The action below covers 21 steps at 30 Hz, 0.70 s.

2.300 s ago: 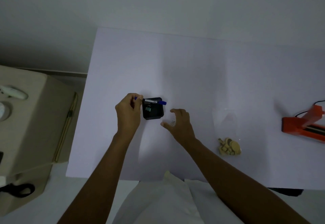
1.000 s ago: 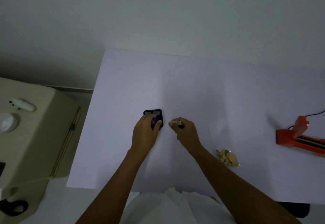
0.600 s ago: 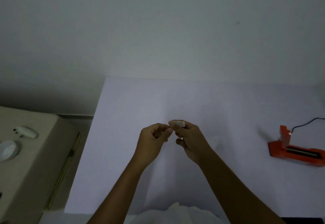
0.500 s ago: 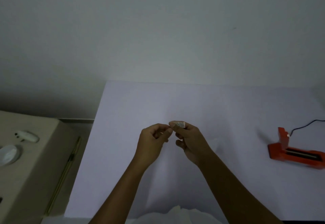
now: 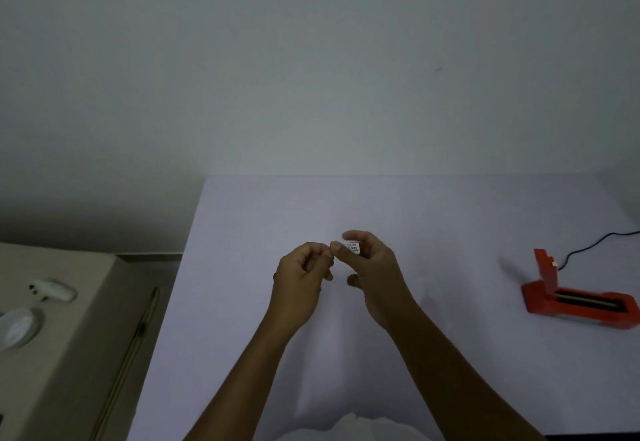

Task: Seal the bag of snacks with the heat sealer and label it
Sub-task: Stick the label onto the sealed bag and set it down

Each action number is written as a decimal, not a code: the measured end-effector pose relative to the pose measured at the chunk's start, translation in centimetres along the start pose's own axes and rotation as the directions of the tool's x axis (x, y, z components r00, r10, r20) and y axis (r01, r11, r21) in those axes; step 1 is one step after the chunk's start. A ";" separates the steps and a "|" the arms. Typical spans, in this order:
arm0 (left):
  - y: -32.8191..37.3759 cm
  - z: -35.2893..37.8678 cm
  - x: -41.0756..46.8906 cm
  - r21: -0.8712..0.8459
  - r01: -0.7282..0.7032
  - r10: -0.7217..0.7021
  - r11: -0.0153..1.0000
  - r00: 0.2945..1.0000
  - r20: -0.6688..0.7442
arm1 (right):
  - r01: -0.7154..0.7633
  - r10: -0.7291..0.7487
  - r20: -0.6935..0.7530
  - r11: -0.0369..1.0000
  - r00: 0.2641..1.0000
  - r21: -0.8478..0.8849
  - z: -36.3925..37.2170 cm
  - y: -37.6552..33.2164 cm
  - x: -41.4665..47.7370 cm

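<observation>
A small white label (image 5: 353,248) with handwriting on it is held up above the white table (image 5: 433,219). My right hand (image 5: 374,267) pinches it between thumb and fingers. My left hand (image 5: 304,274) is curled beside it, its fingertips touching the label's left edge. The orange heat sealer (image 5: 578,298) stands at the right of the table with its arm raised and a black cable (image 5: 595,243) running off to the right. The bag of snacks, the black tray and the pen are hidden behind my hands and arms or out of frame.
A beige cabinet (image 5: 59,354) stands left of the table, with a small white device (image 5: 52,290) and a round white lid (image 5: 17,328) on top. A thin wooden stick (image 5: 135,354) lies along its right edge. A plain wall rises behind the table.
My left hand put the pen in the black tray and rose to meet my right hand at the label. The view tilted up, so the tray and snack bag dropped from sight.
</observation>
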<state>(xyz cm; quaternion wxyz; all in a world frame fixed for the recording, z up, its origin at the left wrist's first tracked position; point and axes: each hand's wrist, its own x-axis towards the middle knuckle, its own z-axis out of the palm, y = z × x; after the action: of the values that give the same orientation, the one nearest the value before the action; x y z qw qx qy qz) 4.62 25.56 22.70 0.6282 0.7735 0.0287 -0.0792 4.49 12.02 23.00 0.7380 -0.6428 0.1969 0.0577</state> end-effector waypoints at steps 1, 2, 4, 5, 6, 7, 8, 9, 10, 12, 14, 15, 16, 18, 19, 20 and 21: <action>0.1 0.0 0.0 0.021 -0.011 0.011 1.000 1.000 0.002 | 0.101 -0.111 -0.086 0.988 0.990 -0.113 -0.1 0.2 0.0; 0.1 0.1 0.0 0.043 -0.028 0.028 0.999 1.000 0.003 | 0.212 -0.252 -0.138 0.944 0.958 -0.252 -0.3 0.3 0.1; 0.3 0.1 -0.1 0.074 -0.073 0.073 0.995 0.997 0.005 | 0.410 -0.501 -0.086 0.785 0.861 -0.463 -0.5 0.5 0.0; 0.3 0.1 -0.2 0.091 -0.102 0.102 0.991 0.995 0.008 | 0.475 -0.565 -0.029 0.721 0.825 -0.505 -0.6 0.5 0.0; 0.4 0.0 -0.2 0.115 -0.133 0.133 0.984 0.991 0.010 | 0.516 -0.594 0.018 0.683 0.804 -0.517 -0.7 0.6 -0.1; 0.4 0.0 -0.2 0.141 -0.163 0.163 0.977 0.987 0.013 | 0.535 -0.600 0.048 0.670 0.799 -0.515 -0.7 0.6 -0.1; 0.4 0.0 -0.1 0.164 -0.189 0.189 0.968 0.982 0.017 | 0.530 -0.586 0.061 0.679 0.808 -0.507 -0.8 0.7 -0.2; 0.4 0.0 -0.1 0.184 -0.211 0.211 0.960 0.977 0.023 | 0.506 -0.554 0.060 0.705 0.830 -0.497 -0.9 0.7 -0.3; 0.3 0.0 0.0 0.205 -0.232 0.231 0.951 0.973 0.029 | 0.473 -0.512 0.056 0.739 0.857 -0.480 -0.9 0.5 -0.4; 0.3 -0.1 0.2 0.259 -0.276 0.273 0.926 0.961 0.048 | 0.425 -0.443 0.065 0.795 0.894 -0.433 -1.1 0.2 -0.4; 0.3 -0.3 0.2 0.318 -0.330 0.323 0.889 0.943 0.076 | 0.418 -0.416 0.092 0.823 0.905 -0.386 -1.3 -0.1 -0.5; 0.4 -0.4 0.2 0.345 -0.360 0.351 0.867 0.932 0.089 | 0.422 -0.415 0.104 0.826 0.904 -0.374 -1.5 -0.3 -0.5; 0.5 -0.4 0.2 0.368 -0.387 0.377 0.846 0.921 0.102 | 0.427 -0.417 0.111 0.825 0.902 -0.370 -1.7 -0.4 -0.5; 0.7 -0.4 0.1 0.400 -0.416 0.405 0.816 0.907 0.118 | 0.429 -0.418 0.113 0.825 0.901 -0.368 -1.9 -0.6 -0.4; 0.7 -0.4 0.1 0.411 -0.422 0.412 0.808 0.904 0.118 | 0.427 -0.417 0.111 0.826 0.902 -0.367 -1.9 -0.6 -0.4; 0.7 -0.3 0.1 0.419 -0.426 0.419 0.802 0.901 0.116 | 0.426 -0.417 0.110 0.825 0.902 -0.371 -1.9 -0.6 -0.4; 0.7 -0.3 0.1 0.426 -0.430 0.425 0.796 0.898 0.113 | 0.425 -0.418 0.107 0.822 0.902 -0.378 -1.9 -0.6 -0.4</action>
<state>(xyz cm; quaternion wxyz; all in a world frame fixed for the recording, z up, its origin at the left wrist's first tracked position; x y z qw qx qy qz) 4.81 25.69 23.39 0.4383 0.8810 -0.1689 0.0558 3.95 10.14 23.54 0.5902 -0.8044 0.0274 -0.0623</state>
